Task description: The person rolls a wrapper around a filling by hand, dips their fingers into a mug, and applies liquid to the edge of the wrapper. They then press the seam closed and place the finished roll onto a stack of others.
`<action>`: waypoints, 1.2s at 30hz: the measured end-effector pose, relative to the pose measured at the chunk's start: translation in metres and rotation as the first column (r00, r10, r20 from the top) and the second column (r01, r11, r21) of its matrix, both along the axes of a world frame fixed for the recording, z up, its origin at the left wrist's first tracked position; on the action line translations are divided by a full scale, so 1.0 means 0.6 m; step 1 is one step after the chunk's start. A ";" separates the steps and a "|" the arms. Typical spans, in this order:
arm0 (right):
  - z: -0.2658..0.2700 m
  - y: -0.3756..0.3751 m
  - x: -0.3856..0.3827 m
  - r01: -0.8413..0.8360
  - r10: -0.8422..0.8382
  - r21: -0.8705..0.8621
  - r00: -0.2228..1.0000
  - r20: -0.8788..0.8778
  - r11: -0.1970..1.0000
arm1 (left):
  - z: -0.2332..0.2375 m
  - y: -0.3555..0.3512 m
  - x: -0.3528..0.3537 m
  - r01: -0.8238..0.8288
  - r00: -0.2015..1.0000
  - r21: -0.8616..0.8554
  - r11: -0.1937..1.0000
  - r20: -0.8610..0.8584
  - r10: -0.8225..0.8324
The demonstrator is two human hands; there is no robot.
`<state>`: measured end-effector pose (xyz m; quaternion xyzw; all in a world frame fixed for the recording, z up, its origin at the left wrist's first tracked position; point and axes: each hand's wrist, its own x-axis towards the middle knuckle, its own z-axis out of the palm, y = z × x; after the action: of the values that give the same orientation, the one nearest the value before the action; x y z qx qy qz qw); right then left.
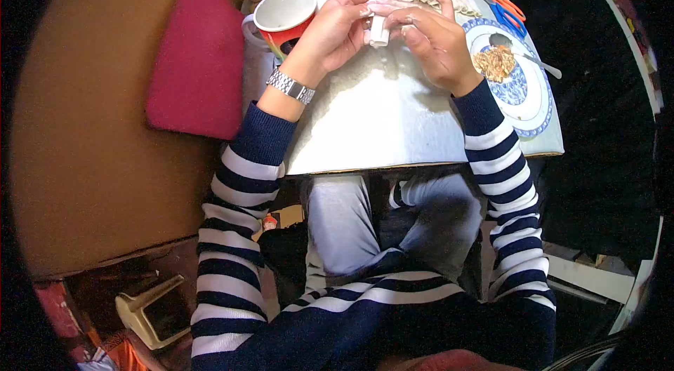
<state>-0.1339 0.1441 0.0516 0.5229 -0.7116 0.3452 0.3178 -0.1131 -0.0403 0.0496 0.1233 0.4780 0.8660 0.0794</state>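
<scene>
Above the far half of the white tabletop (379, 118), the left hand (337, 30) and right hand (442, 48) grip a short, white, dough-like roll (379, 34), apparently shaping it, requiring even pressure.

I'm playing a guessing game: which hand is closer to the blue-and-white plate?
The right hand. It is close beside the plate, its wrist near the rim. The left hand is farther off, across the white roll, near the mug.
</scene>
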 end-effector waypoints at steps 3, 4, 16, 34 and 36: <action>0.002 0.010 -0.002 0.001 -0.001 -0.004 1.000 0.012 1.000 | 0.009 0.003 0.006 -0.057 0.998 -0.041 0.998 0.019 0.057; 0.001 0.013 -0.002 0.005 -0.005 -0.025 1.000 0.011 1.000 | 0.013 0.003 0.009 -0.038 0.999 -0.038 0.999 0.018 0.038; -0.005 -0.006 0.008 0.000 -0.003 -0.044 0.997 -0.081 0.999 | -0.002 -0.010 -0.007 0.073 0.997 -0.019 0.997 -0.003 -0.073; -0.006 -0.007 0.021 -0.072 0.078 0.080 0.994 -0.072 0.994 | -0.045 -0.022 -0.050 0.127 0.990 0.011 0.992 -0.068 -0.126; -0.003 -0.007 0.023 -0.074 0.080 0.068 0.994 -0.080 0.995 | -0.043 -0.017 -0.047 0.082 0.995 0.002 0.997 -0.063 -0.082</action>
<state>-0.1200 0.1401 0.0497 0.5739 -0.6879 0.3120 0.3162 -0.1416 -0.0507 0.0239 0.1700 0.4730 0.8588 0.0994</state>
